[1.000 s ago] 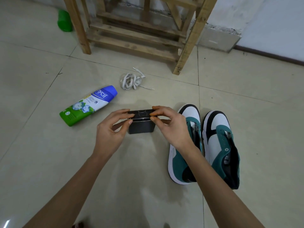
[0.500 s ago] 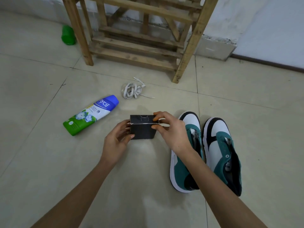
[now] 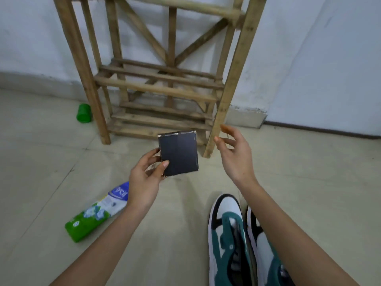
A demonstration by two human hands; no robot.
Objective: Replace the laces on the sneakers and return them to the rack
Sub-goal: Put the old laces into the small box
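Pale tiled floor point(image 3: 309, 182), white wall behind; a wooden rack point(image 3: 156, 87) stands against it, straight ahead.

Your left hand point(image 3: 144, 182) holds the dark box point(image 3: 178, 154) upright in front of the rack's lowest slats, thumb on its face, fingers curled behind. Your right hand point(image 3: 235, 153) hangs empty near it, fingers loosely spread, clear of the box. Both sneakers point(image 3: 226, 234) sit side by side on the floor at lower right, partly under your right forearm. They look unlaced, though blur makes that uncertain.

Step in hand, by my reading: opening the box, likely the new laces. Steady it with the left, bring the right to the top flap, and lift from a corner rather than tearing.

Room: your right hand is close to the rack's front right leg, so mind the knuckles. Open floor lies to the right of the shoes. The bottle point(image 3: 97, 213) and the green cup point(image 3: 84, 113) crowd the left.
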